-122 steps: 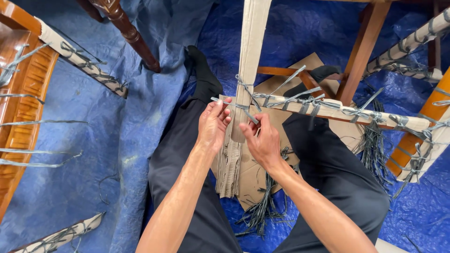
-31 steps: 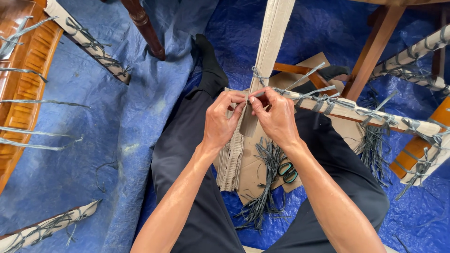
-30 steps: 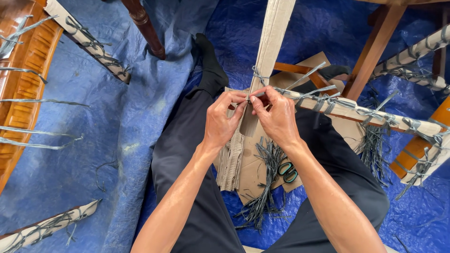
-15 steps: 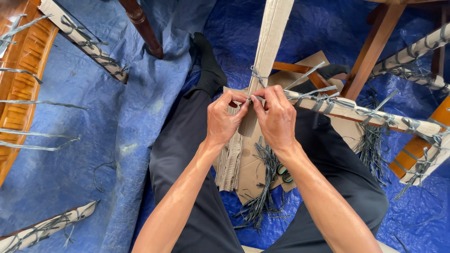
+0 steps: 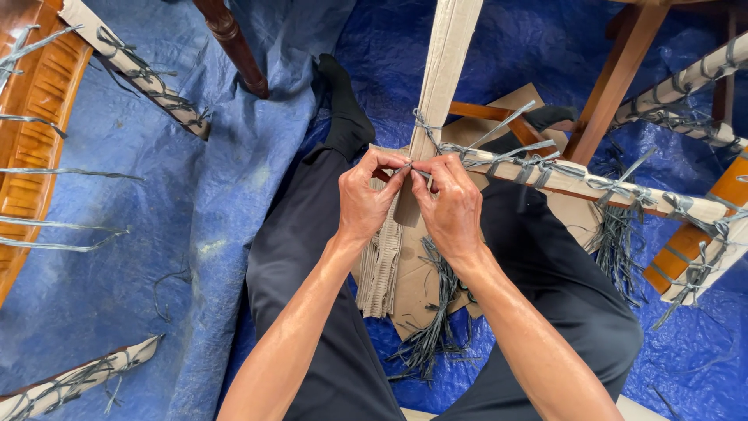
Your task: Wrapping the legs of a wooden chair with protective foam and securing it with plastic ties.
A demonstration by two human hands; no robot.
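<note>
Pinching a grey strap (image 5: 411, 166) against the upright cardboard strip (image 5: 441, 74), left hand (image 5: 365, 199) and right hand (image 5: 450, 206) fingers closed on it. Strap bundle (image 5: 436, 312) below; wrapped rail (image 5: 592, 185) adjoins right, blue tarp (image 5: 156, 257) underneath.

The tall folded strip of matt brown corrugated cardboard (image 5: 442, 74) is bound with flat grey plastic straps (image 5: 510, 156); beneath lies a crinkled, faintly glossy blue woven-plastic tarpaulin (image 5: 156, 257); a turned wooden leg (image 5: 232, 43) gleams, varnished
</note>
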